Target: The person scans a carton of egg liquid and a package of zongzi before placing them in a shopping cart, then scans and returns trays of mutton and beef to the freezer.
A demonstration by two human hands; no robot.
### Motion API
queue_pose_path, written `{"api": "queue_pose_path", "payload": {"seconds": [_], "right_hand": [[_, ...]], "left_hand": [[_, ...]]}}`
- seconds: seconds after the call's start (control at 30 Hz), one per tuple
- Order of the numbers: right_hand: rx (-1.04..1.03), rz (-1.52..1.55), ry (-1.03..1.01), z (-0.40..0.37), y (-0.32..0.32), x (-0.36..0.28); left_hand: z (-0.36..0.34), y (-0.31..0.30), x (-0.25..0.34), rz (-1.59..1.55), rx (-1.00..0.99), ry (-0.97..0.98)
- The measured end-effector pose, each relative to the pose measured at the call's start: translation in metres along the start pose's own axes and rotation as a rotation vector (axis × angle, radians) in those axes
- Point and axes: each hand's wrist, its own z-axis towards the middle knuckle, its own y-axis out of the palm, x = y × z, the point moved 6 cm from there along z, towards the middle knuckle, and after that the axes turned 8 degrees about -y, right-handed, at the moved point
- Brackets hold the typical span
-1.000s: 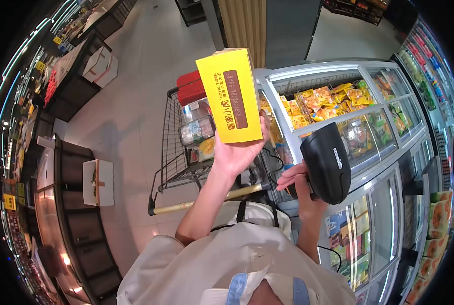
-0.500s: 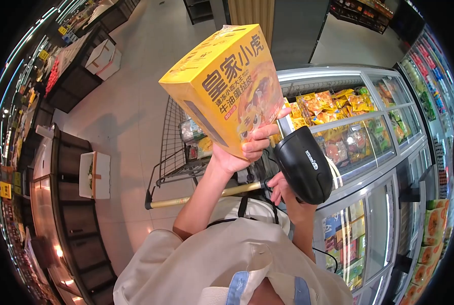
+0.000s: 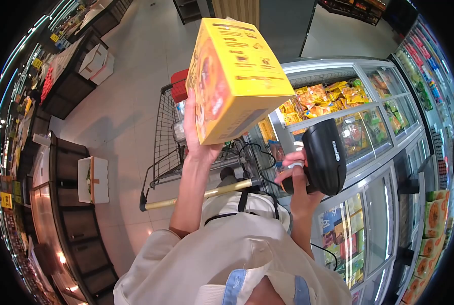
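Observation:
My left hand [image 3: 199,140] grips a yellow box of egg tart shells [image 3: 252,84] from below and along its left side, holding it up above the cart. One printed panel and the top face of the box show, while most of my fingers are hidden behind it. In my right hand [image 3: 299,178] is a black barcode scanner [image 3: 326,157], raised in front of the freezer and to the lower right of the box. A gap separates scanner and box. A black cable [image 3: 260,148] hangs near my right hand.
A wire shopping cart [image 3: 162,134] with goods inside stands ahead, its pale handle [image 3: 212,193] close to my body. Along the right runs a glass-topped freezer [image 3: 384,165] with bagged foods. White foam boxes [image 3: 101,178] and dark counters [image 3: 79,218] line the left.
My left hand has turned the box so a different panel faces me. My right hand and the scanner have moved slightly right and away from the box.

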Motion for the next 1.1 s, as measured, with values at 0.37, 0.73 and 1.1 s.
{"api": "queue_pose_path", "payload": {"seconds": [0.37, 0.73, 1.1], "right_hand": [[0.207, 0.288, 0.043, 0.062, -0.033, 0.050], [0.163, 0.471, 0.380, 0.002, -0.046, 0.111], [-0.031, 0.188, 0.165, -0.018, -0.060, 0.122]], "left_hand": [[-0.005, 0.015, -0.015, 0.561, 0.152, -0.014], [0.002, 0.050, -0.017, 0.961, -0.017, 0.230], [-0.002, 0.056, -0.047, 0.754, -0.152, -0.069]]}}
